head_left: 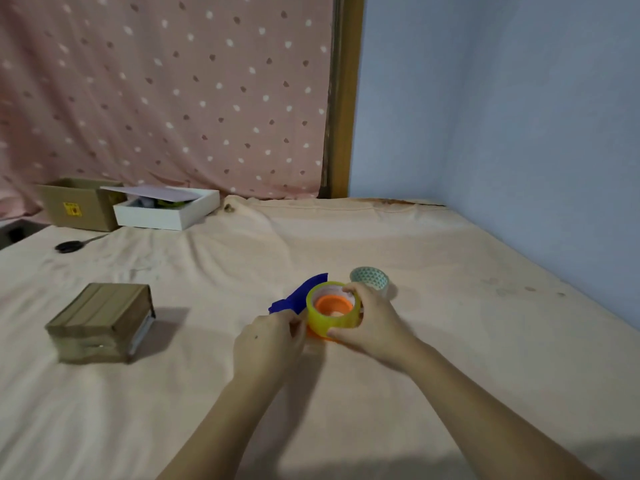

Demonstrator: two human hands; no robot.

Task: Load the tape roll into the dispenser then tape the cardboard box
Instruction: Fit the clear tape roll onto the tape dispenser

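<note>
- Right hand (369, 318) is wrapped round the far and right side of the yellow tape roll (323, 322), fingers curled over its rim, thumb low on the near side — a firm hold.
- Left hand (268, 341) comes in from the left, fingertips pinched together at the roll's left edge; what they are pinching is too small to make out.
- The roll sits over the orange hub of the dispenser (332, 305), orange showing through its centre and peeking out beneath it, and the dispenser's blue part (299, 297) juts out behind and to the left.
- All of it rests on the bed (450, 306), spread with a pale peach sheet, about mid-frame.
- Just behind the right hand — a second tape roll (370, 277), patterned in teal and white, lying on the sheet.
- Well to the left, the cardboard box (100, 322) lies apart from the hands, its top glossy with brown tape strips.
- Further back on the left, black-handled scissors (74, 244) lie on the sheet.
- At the back left edge, an open brown carton (78, 206) touches a shallow white box (166, 209) with a sheet of paper across it.
- Behind them hangs a pink spotted curtain (173, 91); a blue wall (502, 116) runs along the right.
</note>
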